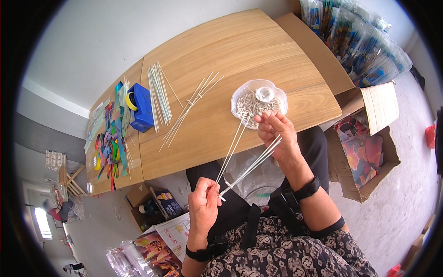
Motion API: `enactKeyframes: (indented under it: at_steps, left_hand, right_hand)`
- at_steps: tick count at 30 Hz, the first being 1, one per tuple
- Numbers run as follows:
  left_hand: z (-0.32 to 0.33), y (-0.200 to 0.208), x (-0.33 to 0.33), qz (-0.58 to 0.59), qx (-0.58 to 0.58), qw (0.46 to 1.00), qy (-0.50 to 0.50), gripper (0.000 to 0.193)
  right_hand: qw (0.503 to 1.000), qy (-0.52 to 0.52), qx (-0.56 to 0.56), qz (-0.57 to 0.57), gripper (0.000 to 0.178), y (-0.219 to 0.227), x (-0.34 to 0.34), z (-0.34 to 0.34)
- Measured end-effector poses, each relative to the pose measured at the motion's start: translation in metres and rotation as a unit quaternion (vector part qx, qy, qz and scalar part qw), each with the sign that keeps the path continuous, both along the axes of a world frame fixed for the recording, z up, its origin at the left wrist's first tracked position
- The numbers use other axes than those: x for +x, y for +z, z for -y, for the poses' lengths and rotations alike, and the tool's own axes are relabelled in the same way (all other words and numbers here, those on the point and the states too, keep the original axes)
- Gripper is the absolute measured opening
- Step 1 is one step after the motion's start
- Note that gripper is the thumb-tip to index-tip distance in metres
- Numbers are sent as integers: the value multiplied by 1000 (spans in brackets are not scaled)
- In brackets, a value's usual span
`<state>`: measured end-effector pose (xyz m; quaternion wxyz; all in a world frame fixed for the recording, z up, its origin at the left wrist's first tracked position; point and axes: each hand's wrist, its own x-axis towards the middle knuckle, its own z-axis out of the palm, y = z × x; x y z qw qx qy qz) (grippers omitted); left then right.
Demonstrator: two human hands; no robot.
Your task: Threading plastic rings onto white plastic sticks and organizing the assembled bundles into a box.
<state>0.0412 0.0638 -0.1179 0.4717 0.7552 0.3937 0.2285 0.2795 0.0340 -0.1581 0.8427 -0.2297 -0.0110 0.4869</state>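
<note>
Firmly brace the white rods (pixel 240 176), nearer than the tub (pixel 244 88), your left hand (pixel 203 203) pinching their near ends; steady the far tips by your right hand (pixel 280 135), whose grip I can't tell.

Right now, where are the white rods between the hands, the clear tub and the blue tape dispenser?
White rods (pixel 254 165): head view, midway along the fanned bunch.
Clear tub (pixel 244 86): head view, on its upper-left wall.
Blue tape dispenser (pixel 144 108): head view, on its body.
</note>
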Motion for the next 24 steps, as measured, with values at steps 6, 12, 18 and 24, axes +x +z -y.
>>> enactKeyframes:
  at_steps: [6, 12, 18, 24]
  left_hand:
    - [0, -1, -1, -3, -2, 1000, -2, 10]
    - [1, -1, 0, 2, -5, 1000, -8, 10]
    - [1, 2, 2, -5, 5, 1000, -11, 10]
    - [1, 3, 4, -8, 7, 1000, -15, 10]
  right_hand:
    - [999, -18, 10, -36, 6, 0, -2, -1]
    - [999, -12, 46, -11, 8, -8, -1, -2]
    - [1000, -22, -1, 17, 17, -2, -3, -1]
    - [1000, -16, -3, 25, 17, -2, -4, -1]
